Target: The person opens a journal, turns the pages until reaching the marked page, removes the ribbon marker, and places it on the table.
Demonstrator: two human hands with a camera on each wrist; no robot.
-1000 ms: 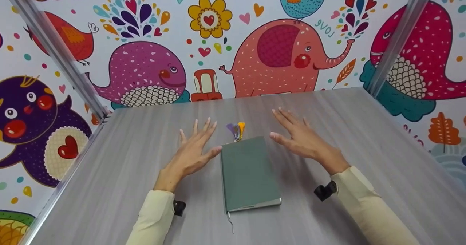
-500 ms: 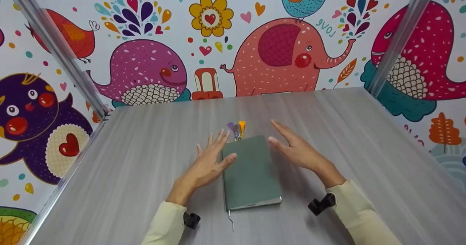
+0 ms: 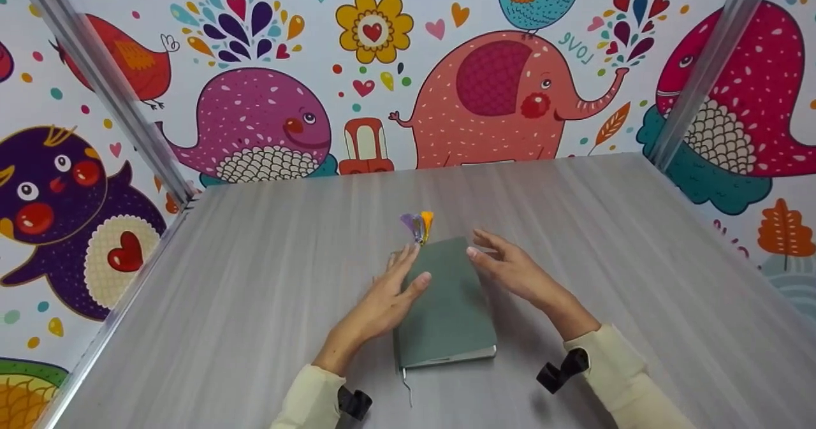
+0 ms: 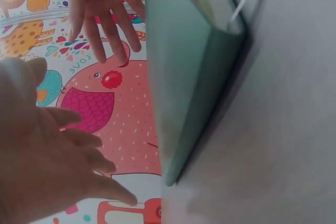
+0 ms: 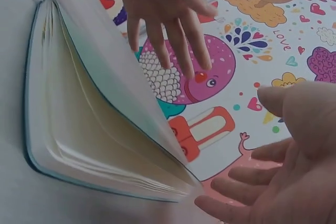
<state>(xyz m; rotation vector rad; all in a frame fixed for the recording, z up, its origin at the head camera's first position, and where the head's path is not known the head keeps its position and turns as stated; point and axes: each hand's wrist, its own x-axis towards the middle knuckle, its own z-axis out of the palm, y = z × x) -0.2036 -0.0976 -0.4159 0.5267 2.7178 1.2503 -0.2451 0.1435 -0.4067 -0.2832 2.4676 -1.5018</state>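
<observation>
A green hardcover notebook [image 3: 449,314] lies closed on the table, its cover lifted slightly at the page edge. From its top end stick out purple and yellow tassels [image 3: 426,225]; a thin ribbon hangs from the bottom. My left hand [image 3: 382,298] hovers at the notebook's left edge, fingers straight and thumb over the cover. Beside the right edge is my right hand [image 3: 516,269], its fingers loosely extended. Neither hand holds anything. In the right wrist view the cream pages [image 5: 100,124] fan a little apart. The left wrist view shows the spine [image 4: 202,93] and both hands.
The grey wood-grain table [image 3: 268,257] extends around the notebook. Printed cartoon panels [image 3: 497,97] enclose the back and sides, with metal posts [image 3: 115,91] at the corners. Black wrist devices [image 3: 561,370] sit at both cuffs.
My left hand has moved right and nearer, from beside the notebook to over its left edge. My right hand has lowered toward the right edge, fingers drawn closer together. The notebook stays put.
</observation>
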